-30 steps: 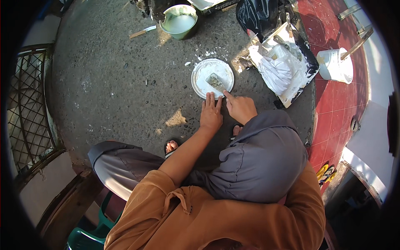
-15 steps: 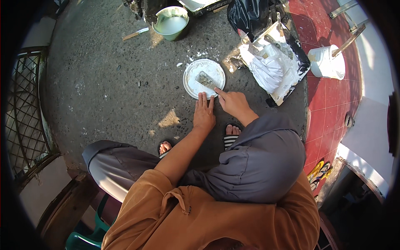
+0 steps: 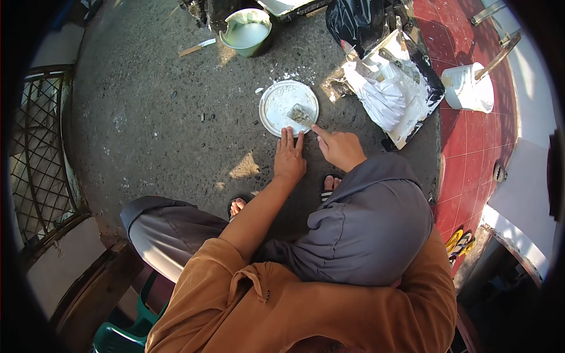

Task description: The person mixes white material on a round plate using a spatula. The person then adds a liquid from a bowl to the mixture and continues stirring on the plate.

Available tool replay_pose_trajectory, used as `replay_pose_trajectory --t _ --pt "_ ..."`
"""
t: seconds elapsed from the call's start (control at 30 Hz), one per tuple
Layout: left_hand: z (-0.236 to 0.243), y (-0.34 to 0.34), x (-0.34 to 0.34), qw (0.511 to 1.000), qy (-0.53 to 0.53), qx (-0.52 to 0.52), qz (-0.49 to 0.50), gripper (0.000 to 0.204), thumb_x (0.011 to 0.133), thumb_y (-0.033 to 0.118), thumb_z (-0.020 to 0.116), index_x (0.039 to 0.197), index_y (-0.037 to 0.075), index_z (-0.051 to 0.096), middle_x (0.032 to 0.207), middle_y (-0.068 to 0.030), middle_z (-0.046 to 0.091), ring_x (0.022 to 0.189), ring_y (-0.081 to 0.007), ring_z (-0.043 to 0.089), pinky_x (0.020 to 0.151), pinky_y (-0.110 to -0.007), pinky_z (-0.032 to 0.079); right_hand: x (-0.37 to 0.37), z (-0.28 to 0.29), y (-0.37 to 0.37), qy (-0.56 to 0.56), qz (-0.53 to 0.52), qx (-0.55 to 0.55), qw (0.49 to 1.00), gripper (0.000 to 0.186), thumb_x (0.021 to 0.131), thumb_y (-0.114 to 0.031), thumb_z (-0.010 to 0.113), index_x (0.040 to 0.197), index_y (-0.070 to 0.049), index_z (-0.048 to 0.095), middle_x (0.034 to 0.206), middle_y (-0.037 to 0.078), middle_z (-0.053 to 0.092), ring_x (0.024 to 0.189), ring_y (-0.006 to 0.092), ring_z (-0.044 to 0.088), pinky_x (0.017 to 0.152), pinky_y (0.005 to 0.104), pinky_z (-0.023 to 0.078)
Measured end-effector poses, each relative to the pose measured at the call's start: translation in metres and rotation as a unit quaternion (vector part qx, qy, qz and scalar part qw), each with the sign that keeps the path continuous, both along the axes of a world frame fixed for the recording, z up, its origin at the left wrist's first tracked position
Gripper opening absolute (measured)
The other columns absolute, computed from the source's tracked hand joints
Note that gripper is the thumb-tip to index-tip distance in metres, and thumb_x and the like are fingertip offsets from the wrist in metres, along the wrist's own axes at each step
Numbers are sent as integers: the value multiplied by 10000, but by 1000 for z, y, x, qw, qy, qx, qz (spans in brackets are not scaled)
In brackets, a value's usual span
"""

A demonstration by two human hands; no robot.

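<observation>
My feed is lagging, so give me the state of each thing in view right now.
round white lid: flat on the ground, smeared white
putty knife: blade resting on the lid
right hand: holding the knife
left hand: flat, fingers at the lid's rim
green bucket: upright, open
white bucket: open, stick inside

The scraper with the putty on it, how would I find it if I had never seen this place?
Start at the grey concrete ground before the seated person. There lies a round white lid, just past the left hand. The scraper rests on its right part, held by the right hand: the only small flat blade there.
</observation>
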State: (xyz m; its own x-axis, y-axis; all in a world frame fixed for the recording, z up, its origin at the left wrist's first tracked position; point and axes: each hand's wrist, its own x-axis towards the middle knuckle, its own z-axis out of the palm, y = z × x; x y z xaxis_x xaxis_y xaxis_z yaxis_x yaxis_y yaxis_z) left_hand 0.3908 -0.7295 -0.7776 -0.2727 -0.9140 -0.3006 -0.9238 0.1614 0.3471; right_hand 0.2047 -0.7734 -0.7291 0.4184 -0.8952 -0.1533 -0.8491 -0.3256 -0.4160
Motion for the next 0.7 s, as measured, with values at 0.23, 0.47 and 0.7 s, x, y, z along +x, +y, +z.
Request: replay_pose_trajectory --t 0.23,0.47,0.7 --pt "-2 -8 -10 1000 2 -1 -10 772 791 147 651 1509 30 392 1572 -302 287 1487 -445 244 1206 -480 260 28 -27 -34 -11 -63 -17 998 394 950 -311 579 1333 -249 646 692 176 682 633 367 675 613 493 543" --pt "-10 -15 11 991 10 -130 -10 493 864 161 635 1338 50 564 1344 -197 518 1288 -348 468 1053 -458 382 -24 36 11 -215 -156 29 964 370 986 -292 591 1351 -251 632 984 210 715 837 414 680 744 437 554" --pt "-18 -26 24 978 50 -178 -93 219 862 134 605 1070 76 641 1024 -78 594 1020 -261 561 896 -411 429 -50 33 65 -233 -239 139 932 378 1004 -172 591 1381 -157 606 1185 193 697 1034 339 707 835 349 543"
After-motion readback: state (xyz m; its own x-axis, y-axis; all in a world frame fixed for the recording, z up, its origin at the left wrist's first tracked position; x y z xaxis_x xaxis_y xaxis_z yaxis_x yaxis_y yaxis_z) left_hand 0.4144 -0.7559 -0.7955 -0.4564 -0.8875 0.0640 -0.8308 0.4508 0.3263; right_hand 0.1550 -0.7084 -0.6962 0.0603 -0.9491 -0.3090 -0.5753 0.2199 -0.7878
